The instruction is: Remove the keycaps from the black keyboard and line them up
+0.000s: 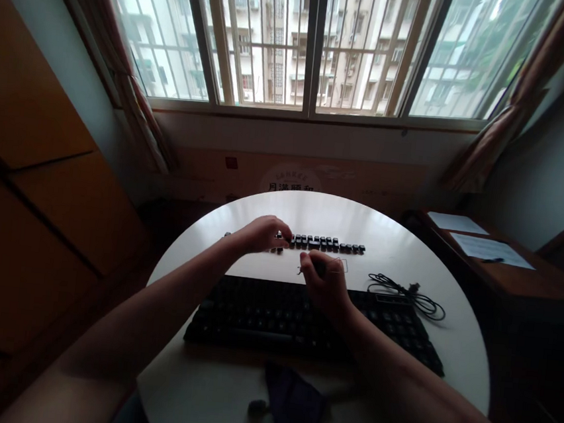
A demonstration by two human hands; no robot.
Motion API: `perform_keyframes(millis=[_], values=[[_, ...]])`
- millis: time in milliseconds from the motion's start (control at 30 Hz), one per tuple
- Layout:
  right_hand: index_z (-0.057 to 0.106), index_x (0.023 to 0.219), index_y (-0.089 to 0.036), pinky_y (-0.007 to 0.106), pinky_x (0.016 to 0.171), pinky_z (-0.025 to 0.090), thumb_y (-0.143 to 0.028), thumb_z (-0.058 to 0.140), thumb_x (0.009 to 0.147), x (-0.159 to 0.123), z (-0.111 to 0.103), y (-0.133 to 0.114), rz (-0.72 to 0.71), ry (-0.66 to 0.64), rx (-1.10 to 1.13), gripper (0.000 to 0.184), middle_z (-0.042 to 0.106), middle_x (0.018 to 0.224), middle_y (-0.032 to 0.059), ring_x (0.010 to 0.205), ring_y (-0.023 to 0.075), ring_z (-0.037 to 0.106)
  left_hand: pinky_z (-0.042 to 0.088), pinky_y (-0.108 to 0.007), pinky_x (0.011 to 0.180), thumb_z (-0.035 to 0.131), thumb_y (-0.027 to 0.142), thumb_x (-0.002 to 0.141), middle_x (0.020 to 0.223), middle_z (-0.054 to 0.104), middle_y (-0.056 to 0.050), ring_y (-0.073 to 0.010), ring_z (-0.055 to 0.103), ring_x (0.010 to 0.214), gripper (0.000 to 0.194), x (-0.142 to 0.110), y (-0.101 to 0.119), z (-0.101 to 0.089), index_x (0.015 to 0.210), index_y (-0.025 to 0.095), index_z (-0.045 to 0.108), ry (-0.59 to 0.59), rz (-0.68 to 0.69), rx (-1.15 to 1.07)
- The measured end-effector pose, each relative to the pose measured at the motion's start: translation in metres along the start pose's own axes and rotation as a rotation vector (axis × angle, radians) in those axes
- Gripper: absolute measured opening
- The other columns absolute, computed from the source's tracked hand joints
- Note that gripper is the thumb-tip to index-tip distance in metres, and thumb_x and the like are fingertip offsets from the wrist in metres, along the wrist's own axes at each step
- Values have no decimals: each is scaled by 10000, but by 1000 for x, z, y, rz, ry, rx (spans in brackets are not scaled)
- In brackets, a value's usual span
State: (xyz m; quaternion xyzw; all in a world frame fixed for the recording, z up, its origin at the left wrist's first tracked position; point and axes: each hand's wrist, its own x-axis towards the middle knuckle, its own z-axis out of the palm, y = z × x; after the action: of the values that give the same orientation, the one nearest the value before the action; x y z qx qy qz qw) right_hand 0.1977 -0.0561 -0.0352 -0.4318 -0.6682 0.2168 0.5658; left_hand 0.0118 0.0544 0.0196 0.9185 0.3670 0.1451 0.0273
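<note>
A black keyboard (272,317) lies across the round white table (408,250). Beyond it a row of removed black keycaps (329,244) is lined up on the tabletop. My left hand (262,233) reaches to the left end of that row, fingers curled down onto a keycap. My right hand (323,283) hovers just past the keyboard's far edge, closed around a thin wire keycap puller (339,265) whose loop sticks out to the right.
The keyboard's coiled black cable (406,293) lies at the right. A dark cloth (295,409) and a small round object (258,407) sit at the table's near edge. A side desk with papers (488,248) stands to the right, a barred window behind.
</note>
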Motion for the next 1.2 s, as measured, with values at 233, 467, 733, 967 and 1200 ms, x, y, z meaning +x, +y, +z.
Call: perform_keyframes(millis=[233, 467, 733, 967, 1200], values=[[541, 604, -183, 245, 548, 390, -392, 525, 910, 3, -3, -3, 64, 65, 83, 370, 539, 554, -4, 540, 124, 486, 484, -269, 742, 707, 251, 777, 864, 758, -10, -161, 639, 737, 167, 19, -3, 6, 924, 201, 770, 108, -140, -100], [556, 609, -185, 245, 557, 411, -369, 544, 904, 3, 0, 0, 89, 68, 120, 348, 562, 561, 2, 563, 136, 523, 447, -404, 922, 727, 299, 795, 1067, 715, -47, -264, 584, 1015, 154, 8, -11, 32, 933, 254, 777, 121, -158, 72], [569, 601, -170, 237, 523, 367, -350, 526, 928, -2, 1, 0, 25, -3, 29, 375, 546, 545, -4, 516, 112, 473, 261, -583, 1118, 751, 357, 768, 1344, 588, -49, -331, 445, 1290, 161, 0, -9, 44, 918, 305, 777, 21, -167, 124], [552, 601, -173, 236, 525, 364, -339, 536, 930, -2, 1, 1, 14, 0, 34, 368, 535, 550, -10, 517, 110, 465, 159, -681, 1123, 742, 366, 762, 1392, 551, -61, -338, 390, 1348, 150, -2, -7, 46, 900, 313, 767, -23, -208, 107], [547, 598, -171, 238, 534, 362, -319, 533, 934, -2, 0, -1, -9, -25, 38, 368, 513, 545, -16, 518, 107, 454, 187, -656, 1126, 735, 350, 766, 1406, 544, -68, -340, 388, 1351, 195, -2, -13, 47, 955, 320, 772, -37, -246, 125]])
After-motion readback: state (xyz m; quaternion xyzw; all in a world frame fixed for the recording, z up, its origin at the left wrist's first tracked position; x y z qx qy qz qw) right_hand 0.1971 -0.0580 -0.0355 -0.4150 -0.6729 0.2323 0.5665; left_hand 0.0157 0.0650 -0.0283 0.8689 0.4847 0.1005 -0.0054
